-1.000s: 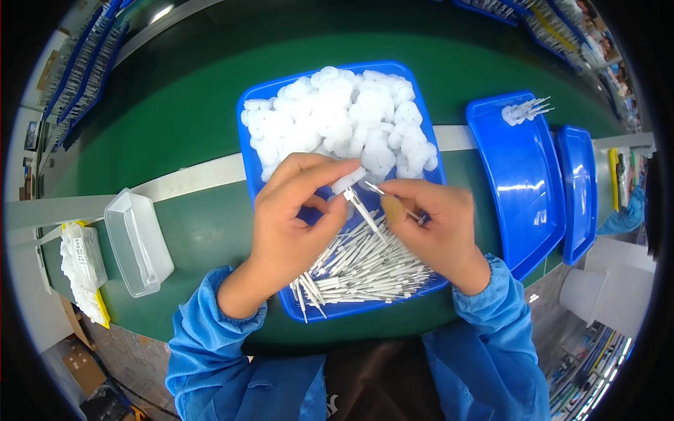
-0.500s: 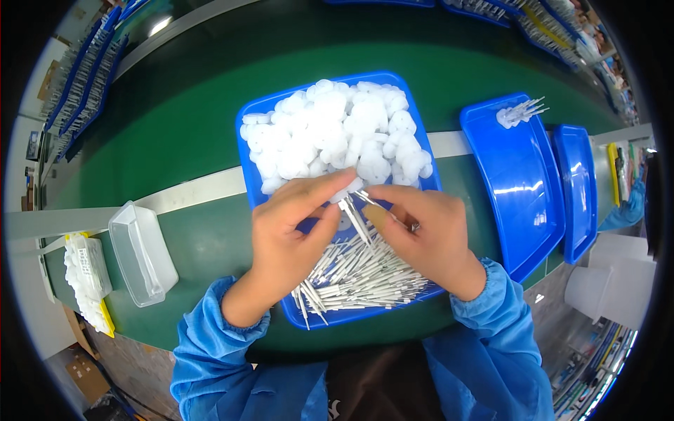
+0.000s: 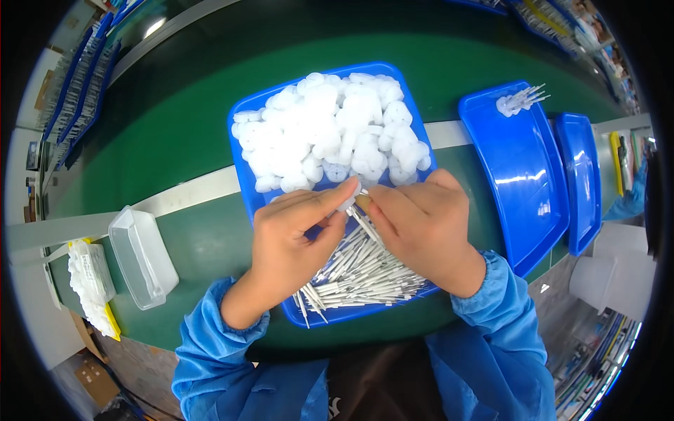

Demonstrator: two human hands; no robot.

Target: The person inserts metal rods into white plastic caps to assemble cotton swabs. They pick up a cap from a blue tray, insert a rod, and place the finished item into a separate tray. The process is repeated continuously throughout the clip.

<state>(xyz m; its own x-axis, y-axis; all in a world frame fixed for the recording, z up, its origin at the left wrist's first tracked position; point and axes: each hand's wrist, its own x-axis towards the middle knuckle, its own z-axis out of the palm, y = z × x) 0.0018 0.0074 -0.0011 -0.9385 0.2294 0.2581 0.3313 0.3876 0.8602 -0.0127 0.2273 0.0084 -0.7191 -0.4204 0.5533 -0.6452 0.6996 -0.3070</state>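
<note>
Lying at the near edge of the blue tray (image 3: 242,151), a heap of thin white sticks (image 3: 361,274) is seen; just above it, the left hand (image 3: 295,242) and right hand (image 3: 421,224) are brought together, fingertips pinching one small white cap (image 3: 349,203) and a stick between them; white round caps (image 3: 330,133) are piled across the tray's far half; a clear plastic box (image 3: 144,256) is set at the bench's left edge; two blue lids (image 3: 519,182) are placed to the right, a few assembled pieces (image 3: 519,102) resting at the far corner.
</note>
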